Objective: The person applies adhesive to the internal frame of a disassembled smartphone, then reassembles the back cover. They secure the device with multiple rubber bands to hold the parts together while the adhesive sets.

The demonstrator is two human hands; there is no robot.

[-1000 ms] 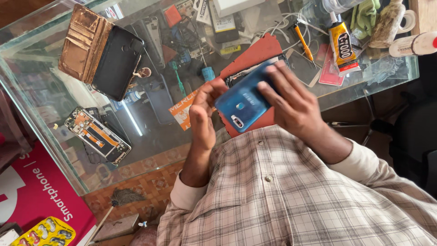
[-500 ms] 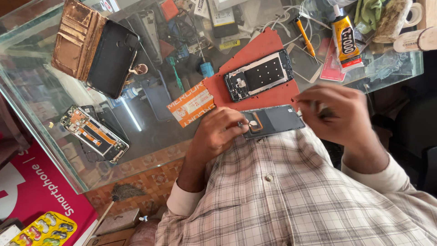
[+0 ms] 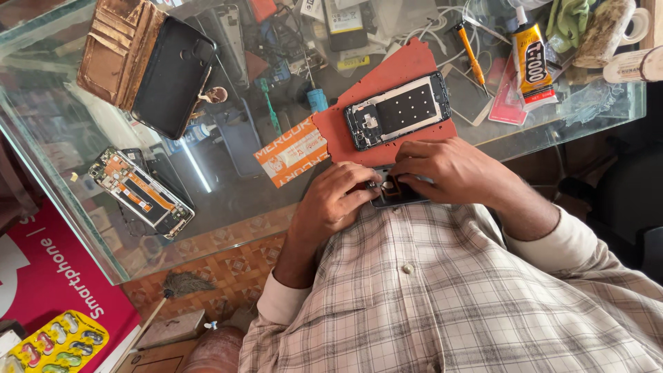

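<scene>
Closest to the camera, a plaid shirt (image 3: pixel 442 304) fills the lower frame, with cream cuffs at both wrists. Just beyond it, the two hands meet at the edge of the desk (image 3: pixel 228 228). The left hand (image 3: pixel 337 202) curls its fingers onto the near end of a dark phone part (image 3: pixel 395 195), pinching it at the camera cut-out. The right hand (image 3: pixel 452 169) lies over the same piece from the other side, fingers bent down and pressing on it, so most of the part is hidden. It sits at the desk's front rim, partly over the shirt.

Touching the right hand's knuckles on the far side is a red work mat (image 3: pixel 394 90). On the mat lies a phone frame (image 3: pixel 398 110), open side up, showing a dark plate with small holes. An orange and white card (image 3: pixel 290 150) lies just beside the mat, to its left.

Farther left on the glass desk rests a stripped phone body (image 3: pixel 141 192) with orange ribbon parts exposed. Beyond it, a black phone case (image 3: pixel 173 76) leans over a brown leather wallet (image 3: pixel 117 48).

At the far right stand a yellow and black glue tube (image 3: pixel 532 62) and an orange-handled screwdriver (image 3: pixel 472 56), near a tangle of white cables (image 3: pixel 435 24).
</scene>
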